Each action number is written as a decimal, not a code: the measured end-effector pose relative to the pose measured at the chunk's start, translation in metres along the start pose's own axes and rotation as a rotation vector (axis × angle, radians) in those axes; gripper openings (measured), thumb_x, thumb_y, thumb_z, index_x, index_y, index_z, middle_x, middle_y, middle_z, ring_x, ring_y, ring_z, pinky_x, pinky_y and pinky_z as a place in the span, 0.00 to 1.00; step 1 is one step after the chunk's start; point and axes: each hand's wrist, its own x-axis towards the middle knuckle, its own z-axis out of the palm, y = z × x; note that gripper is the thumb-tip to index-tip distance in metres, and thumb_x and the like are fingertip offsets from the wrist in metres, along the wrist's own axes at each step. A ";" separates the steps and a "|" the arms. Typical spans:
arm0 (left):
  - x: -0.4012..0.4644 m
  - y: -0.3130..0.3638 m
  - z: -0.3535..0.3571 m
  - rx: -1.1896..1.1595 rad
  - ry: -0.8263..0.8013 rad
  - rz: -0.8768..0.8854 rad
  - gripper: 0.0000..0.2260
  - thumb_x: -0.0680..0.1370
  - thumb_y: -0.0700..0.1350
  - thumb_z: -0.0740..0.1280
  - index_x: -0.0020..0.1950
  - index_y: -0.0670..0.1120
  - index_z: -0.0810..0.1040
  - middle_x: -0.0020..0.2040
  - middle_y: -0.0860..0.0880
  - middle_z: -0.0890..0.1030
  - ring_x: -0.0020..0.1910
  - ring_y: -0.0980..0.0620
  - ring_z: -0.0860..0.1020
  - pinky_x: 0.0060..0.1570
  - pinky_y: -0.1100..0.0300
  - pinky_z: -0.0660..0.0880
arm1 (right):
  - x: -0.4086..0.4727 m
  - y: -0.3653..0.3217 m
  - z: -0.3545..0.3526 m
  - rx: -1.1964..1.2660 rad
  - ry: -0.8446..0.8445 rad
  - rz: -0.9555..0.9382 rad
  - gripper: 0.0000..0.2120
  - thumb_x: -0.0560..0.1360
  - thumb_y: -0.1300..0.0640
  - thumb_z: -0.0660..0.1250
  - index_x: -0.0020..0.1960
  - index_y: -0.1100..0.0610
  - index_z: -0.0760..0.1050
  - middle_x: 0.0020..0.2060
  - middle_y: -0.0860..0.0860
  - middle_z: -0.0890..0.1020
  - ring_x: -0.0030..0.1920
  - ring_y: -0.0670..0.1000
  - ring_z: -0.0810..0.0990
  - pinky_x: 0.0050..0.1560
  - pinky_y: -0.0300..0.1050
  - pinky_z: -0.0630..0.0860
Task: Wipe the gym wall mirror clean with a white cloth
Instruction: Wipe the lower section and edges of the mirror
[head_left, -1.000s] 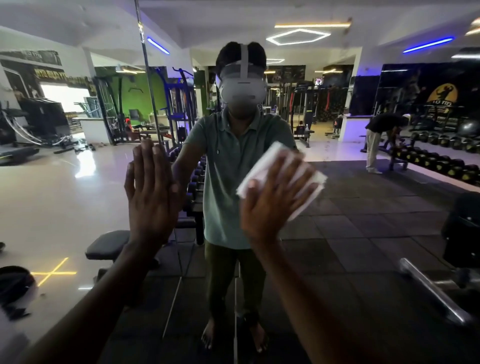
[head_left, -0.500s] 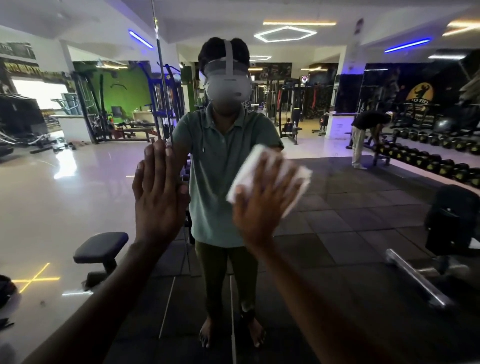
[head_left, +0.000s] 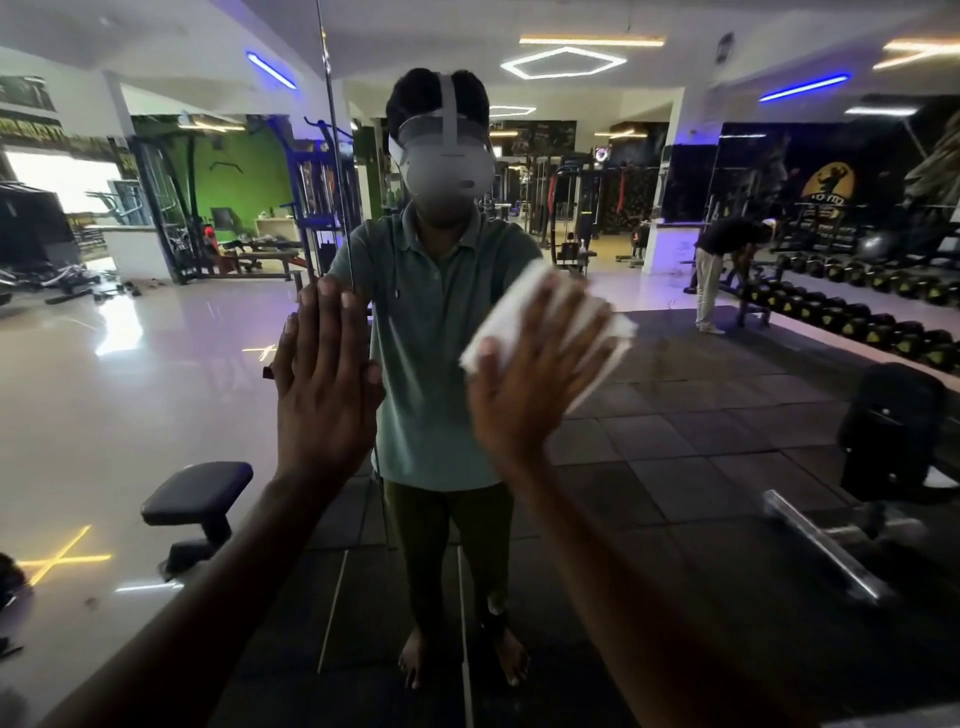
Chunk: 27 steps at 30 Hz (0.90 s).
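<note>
There is one view only, from the person's head. It faces the large glass wall mirror (head_left: 701, 415) straight on and very near, within arm's reach, looking slightly downward.

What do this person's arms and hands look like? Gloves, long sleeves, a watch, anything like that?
Both forearms are bare as far as the view shows, with no sleeve over them. The left hand and the right hand wear no gloves, and no watch, ring or band shows. In the mirror, a short-sleeved green polo shirt ends above the elbows.
</note>
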 end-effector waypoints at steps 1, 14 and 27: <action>0.000 -0.001 0.001 0.002 0.001 -0.001 0.30 0.86 0.46 0.55 0.86 0.41 0.47 0.86 0.39 0.50 0.86 0.41 0.49 0.82 0.41 0.53 | -0.019 -0.011 0.005 0.007 -0.084 -0.147 0.36 0.82 0.39 0.54 0.86 0.53 0.56 0.85 0.57 0.55 0.85 0.66 0.46 0.82 0.71 0.45; 0.000 0.002 0.004 -0.004 0.026 -0.018 0.32 0.85 0.44 0.58 0.86 0.40 0.48 0.85 0.38 0.52 0.86 0.41 0.49 0.82 0.41 0.53 | -0.040 0.019 0.009 0.006 -0.050 -0.073 0.39 0.80 0.37 0.56 0.85 0.56 0.57 0.84 0.60 0.56 0.84 0.67 0.48 0.80 0.73 0.46; -0.002 0.001 0.005 0.017 0.031 -0.011 0.32 0.85 0.44 0.59 0.86 0.40 0.47 0.85 0.37 0.52 0.86 0.41 0.48 0.83 0.43 0.51 | -0.022 0.028 0.006 0.030 0.045 0.121 0.40 0.80 0.38 0.57 0.84 0.59 0.58 0.84 0.61 0.57 0.84 0.68 0.50 0.80 0.74 0.48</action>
